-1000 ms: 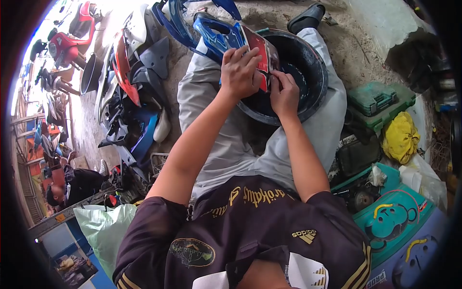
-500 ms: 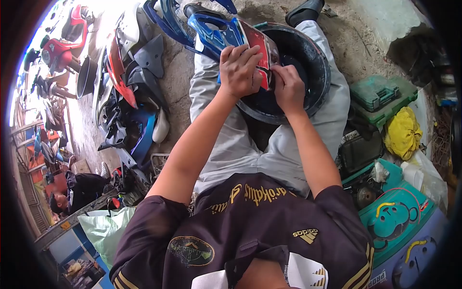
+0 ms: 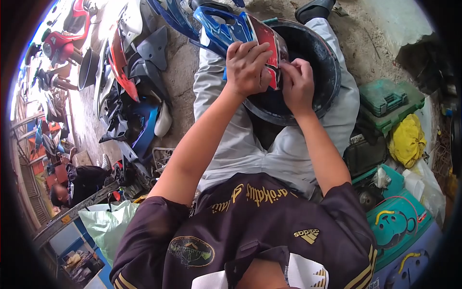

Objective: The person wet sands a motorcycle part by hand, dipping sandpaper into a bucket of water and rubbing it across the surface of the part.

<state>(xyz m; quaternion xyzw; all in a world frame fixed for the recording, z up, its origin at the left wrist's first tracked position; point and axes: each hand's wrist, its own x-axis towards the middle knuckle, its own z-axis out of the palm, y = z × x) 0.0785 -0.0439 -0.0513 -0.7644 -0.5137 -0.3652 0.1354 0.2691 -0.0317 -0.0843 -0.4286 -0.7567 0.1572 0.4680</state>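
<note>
Panel (image 3: 264, 34) sits at the basin (image 3: 323, 60), over the rim on its left side. The left hand (image 3: 248, 67) holds it, fingers bent across the red part, thumb hidden. The right hand (image 3: 299, 86) has its fingers drawn narrow on the red edge; whether something small is between the tips, I cannot tell. For fine work at that edge, I'd keep the pinch low and light, the left palm bracing close by, so the thin plastic doesn't flex or slip toward the basin.

Its long axis runs aslant: the blue end points up and left, away from the basin, and the red end points down and right, over the basin's mouth. Right of the basin is a green case (image 3: 385, 96); loose parts (image 3: 153, 50) lie well left of it.
</note>
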